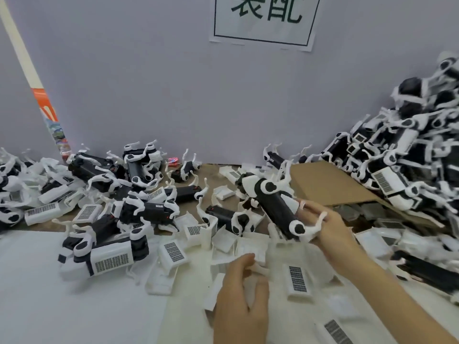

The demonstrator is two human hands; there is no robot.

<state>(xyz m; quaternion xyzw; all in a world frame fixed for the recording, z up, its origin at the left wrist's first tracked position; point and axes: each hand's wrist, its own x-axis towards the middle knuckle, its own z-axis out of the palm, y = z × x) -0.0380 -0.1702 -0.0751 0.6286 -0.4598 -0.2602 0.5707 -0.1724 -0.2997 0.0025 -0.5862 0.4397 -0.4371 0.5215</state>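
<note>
Assembly looks about midway: the right hand [330, 227] grips a toy robot dog [275, 202] lifted just left of the cardboard sheet [327, 184], the left hand [241, 294] pinches a white plastic part [259, 268] nearer the camera, and many loose grilled covers [298, 281] there still await fitting.

A white paper sign [263, 21] with a black border, fixed to the wall [173, 83], reads 装配; the tops of the characters are cropped. Dark grid panels on the white shells [298, 279] show no legible text.
</note>
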